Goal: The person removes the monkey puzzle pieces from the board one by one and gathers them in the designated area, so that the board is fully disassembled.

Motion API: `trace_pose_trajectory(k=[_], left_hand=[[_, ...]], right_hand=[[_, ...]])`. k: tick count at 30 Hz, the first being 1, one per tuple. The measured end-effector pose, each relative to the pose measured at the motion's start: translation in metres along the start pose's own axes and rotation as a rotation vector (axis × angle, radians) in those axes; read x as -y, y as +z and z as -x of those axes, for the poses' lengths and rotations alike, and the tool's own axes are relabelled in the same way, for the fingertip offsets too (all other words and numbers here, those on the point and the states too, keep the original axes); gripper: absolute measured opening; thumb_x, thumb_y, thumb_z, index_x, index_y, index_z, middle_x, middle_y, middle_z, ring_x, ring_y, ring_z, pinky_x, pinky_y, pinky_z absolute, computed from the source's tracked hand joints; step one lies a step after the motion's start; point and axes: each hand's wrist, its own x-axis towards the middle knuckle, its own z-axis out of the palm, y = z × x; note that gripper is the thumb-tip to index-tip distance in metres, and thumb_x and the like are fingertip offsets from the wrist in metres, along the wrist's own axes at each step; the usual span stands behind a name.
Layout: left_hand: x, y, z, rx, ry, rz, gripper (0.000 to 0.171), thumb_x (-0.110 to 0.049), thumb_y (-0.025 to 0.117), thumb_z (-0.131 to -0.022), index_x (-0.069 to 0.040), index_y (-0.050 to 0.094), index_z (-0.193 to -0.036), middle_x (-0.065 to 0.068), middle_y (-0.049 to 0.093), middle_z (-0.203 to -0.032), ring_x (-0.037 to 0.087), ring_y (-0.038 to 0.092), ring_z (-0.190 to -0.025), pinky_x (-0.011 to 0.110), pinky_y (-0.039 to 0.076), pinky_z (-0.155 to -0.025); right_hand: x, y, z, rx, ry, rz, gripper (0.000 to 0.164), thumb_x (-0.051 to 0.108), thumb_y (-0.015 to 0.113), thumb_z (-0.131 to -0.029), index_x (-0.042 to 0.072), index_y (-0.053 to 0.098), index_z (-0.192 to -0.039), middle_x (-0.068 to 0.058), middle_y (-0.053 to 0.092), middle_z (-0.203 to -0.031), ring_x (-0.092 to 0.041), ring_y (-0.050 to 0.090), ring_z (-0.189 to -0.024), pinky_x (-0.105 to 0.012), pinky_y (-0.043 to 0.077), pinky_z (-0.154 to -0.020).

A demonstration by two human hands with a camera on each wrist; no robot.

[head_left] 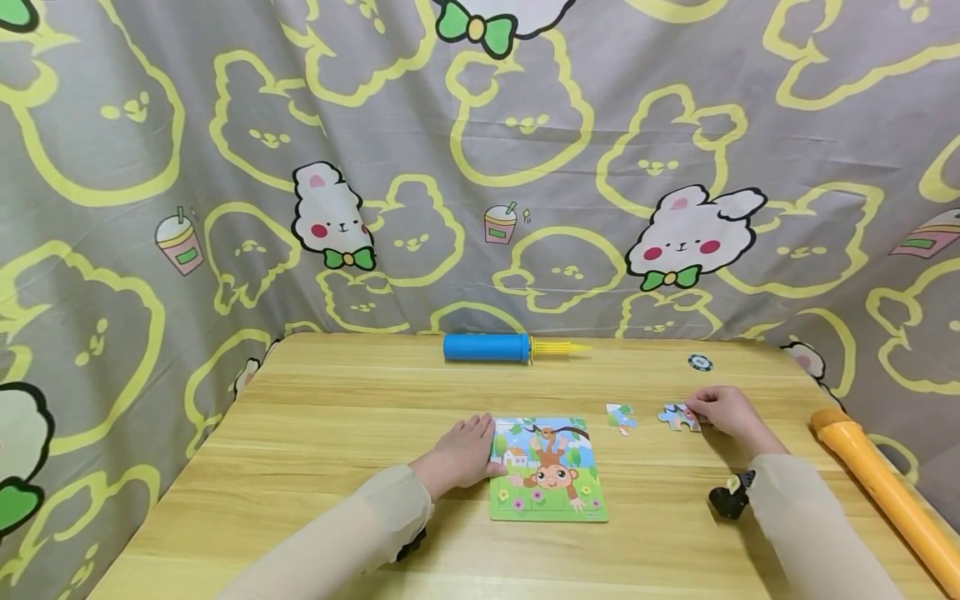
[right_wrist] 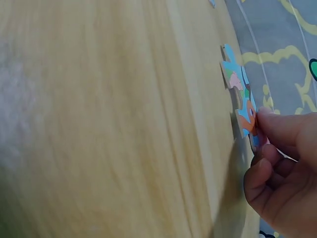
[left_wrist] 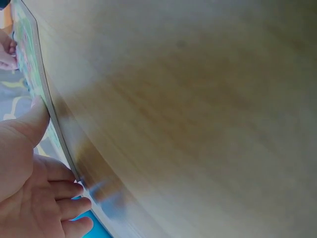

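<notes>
A square jigsaw puzzle board (head_left: pixel 547 510) with a monkey picture lies on the wooden table. Against its left edge rests my left hand (head_left: pixel 459 454), fingers extended; the left wrist view shows the thumb (left_wrist: pixel 37 119) over the board's edge. Farther right, my right hand (head_left: pixel 726 412) pinches a blue puzzle piece (head_left: pixel 677 417) between thumb and fingers. This puzzle piece (right_wrist: pixel 245 106) carries patches of orange, pink and green, and its right end is partly hidden by the fingertips. Between the board and that hand lies another puzzle piece (head_left: pixel 619 414), blue and green.
A blue hand pump (head_left: pixel 486 347) with a yellow nozzle lies along the table's back edge. At the back right is a round dark token (head_left: pixel 701 362). An orange stick-like object (head_left: pixel 885 492) runs along the right edge. Patterned cloth (head_left: pixel 420 283) hangs behind.
</notes>
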Motion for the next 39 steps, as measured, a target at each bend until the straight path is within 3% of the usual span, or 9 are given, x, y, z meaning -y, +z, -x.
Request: trace_pose_trajectory(k=[17, 21, 27, 39], left_hand=[[-0.002, -0.002, 0.001, -0.003, 0.001, 0.007, 0.078, -0.054, 0.045, -0.089, 0.000, 0.028, -0.143, 0.013, 0.025, -0.148, 0.026, 0.023, -0.135, 0.038, 0.022, -0.108], [-0.001, -0.001, 0.000, 0.003, 0.000, 0.006, 0.078, -0.054, 0.044, -0.090, -0.001, 0.027, -0.144, 0.012, 0.024, -0.148, 0.025, 0.022, -0.135, 0.038, 0.021, -0.108], [0.000, 0.002, -0.001, 0.006, -0.003, 0.003, 0.078, -0.054, 0.043, -0.090, -0.001, 0.026, -0.144, 0.012, 0.023, -0.149, 0.025, 0.021, -0.135, 0.037, 0.021, -0.108], [0.000, 0.001, 0.000, 0.002, 0.000, 0.029, 0.078, -0.054, 0.044, -0.090, 0.000, 0.027, -0.144, 0.013, 0.024, -0.149, 0.026, 0.021, -0.135, 0.038, 0.021, -0.108]], right_hand=[[0.002, -0.003, 0.001, 0.002, 0.018, -0.017, 0.028, 0.016, 0.049, -0.096, -0.009, 0.062, -0.100, -0.004, 0.061, -0.076, -0.018, 0.053, -0.067, -0.030, 0.047, -0.057], [0.013, -0.002, 0.005, 0.006, -0.024, -0.014, 0.034, 0.020, 0.052, -0.096, -0.011, 0.059, -0.108, -0.007, 0.062, -0.080, -0.019, 0.055, -0.070, -0.030, 0.048, -0.060], [0.035, 0.011, 0.005, 0.018, -0.122, -0.033, 0.039, 0.024, 0.053, -0.095, -0.010, 0.056, -0.115, -0.010, 0.053, -0.067, -0.019, 0.047, -0.056, -0.030, 0.041, -0.048], [0.077, 0.058, 0.010, 0.114, -0.284, -0.102, 0.024, 0.010, 0.059, -0.090, -0.009, 0.061, -0.106, -0.011, 0.057, -0.079, -0.020, 0.048, -0.060, -0.027, 0.043, -0.048]])
